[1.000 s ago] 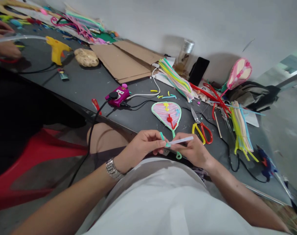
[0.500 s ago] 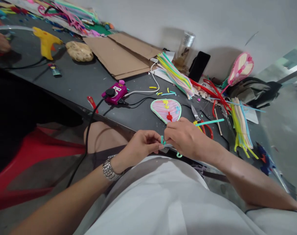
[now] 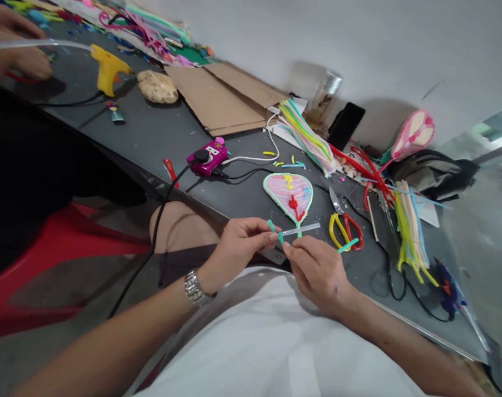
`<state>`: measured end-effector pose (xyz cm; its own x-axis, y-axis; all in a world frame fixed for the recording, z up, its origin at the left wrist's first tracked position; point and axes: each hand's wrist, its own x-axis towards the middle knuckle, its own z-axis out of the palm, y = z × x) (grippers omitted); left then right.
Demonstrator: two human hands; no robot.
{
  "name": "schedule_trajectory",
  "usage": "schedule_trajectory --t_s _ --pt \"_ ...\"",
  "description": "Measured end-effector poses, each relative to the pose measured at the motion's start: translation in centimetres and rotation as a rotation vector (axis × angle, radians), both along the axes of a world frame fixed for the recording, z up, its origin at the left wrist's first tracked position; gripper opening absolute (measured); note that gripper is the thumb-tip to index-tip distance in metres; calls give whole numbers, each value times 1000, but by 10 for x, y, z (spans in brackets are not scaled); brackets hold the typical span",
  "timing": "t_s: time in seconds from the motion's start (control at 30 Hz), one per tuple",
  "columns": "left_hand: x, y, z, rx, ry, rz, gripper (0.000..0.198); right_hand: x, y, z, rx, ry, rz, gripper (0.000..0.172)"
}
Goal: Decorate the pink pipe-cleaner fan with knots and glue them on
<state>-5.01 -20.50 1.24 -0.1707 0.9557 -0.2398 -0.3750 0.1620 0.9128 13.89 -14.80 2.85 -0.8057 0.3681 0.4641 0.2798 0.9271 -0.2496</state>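
Note:
My left hand [image 3: 244, 245] pinches a clear stick [image 3: 302, 229] and a short green pipe cleaner [image 3: 275, 227] at its near end. My right hand [image 3: 317, 267] has its fingertips closed on the lower part of the green pipe cleaner, which bends around the stick. A longer green end [image 3: 348, 245] pokes out beyond my right hand. Just past my hands lies a pink fan-shaped piece [image 3: 287, 194] with a pale green border and yellow, blue and red decorations. Scissors [image 3: 345, 223] with yellow and red handles rest to its right.
A purple power socket [image 3: 208, 157] with black cables sits left of centre. Behind are cardboard [image 3: 226, 99], a stone [image 3: 157, 87], a yellow glue gun [image 3: 107, 69], pipe cleaner bundles [image 3: 306, 138] and a bottle [image 3: 325, 99]. Another person's hands [image 3: 31, 60] are at the upper left.
My right hand has moved down and turned, uncovering the clear stick, the fan piece's lower tip and the scissor handles. The view has shifted, and the other person's hands show more.

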Motion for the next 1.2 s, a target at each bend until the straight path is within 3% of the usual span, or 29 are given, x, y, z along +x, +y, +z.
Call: schedule_trajectory --t_s 0.07,0.2,0.3,0.4,0.47,0.57,0.67,0.8,0.97,1.2 --pt "0 0 0 17 -44 -17 26 4 3 -5 -123 91 -7 19" --pt "-3 -3 2 34 -75 -92 25 10 18 -6 -551 176 -85 10" --pt "-5 -5 8 36 20 -178 21 11 36 1 -817 40 -59 15" --pt "-6 -7 11 40 175 -280 18 6 54 11 -896 -113 24 13" --pt "-7 -7 10 33 274 -338 17 1 62 19 -814 -188 93 11" --pt "-6 -7 7 20 392 -355 16 -8 66 31 -539 -293 199 12" --pt "-6 -6 5 35 475 -299 14 -15 59 43 -272 -365 210 14" --pt "-6 -5 6 88 473 -224 11 -18 38 49 -45 -393 179 23" --pt "-6 -7 3 97 466 -70 13 -15 14 35 135 -333 113 33" --pt "-6 -5 1 -1 108 -17 23 1 2 1 318 -227 26 19"
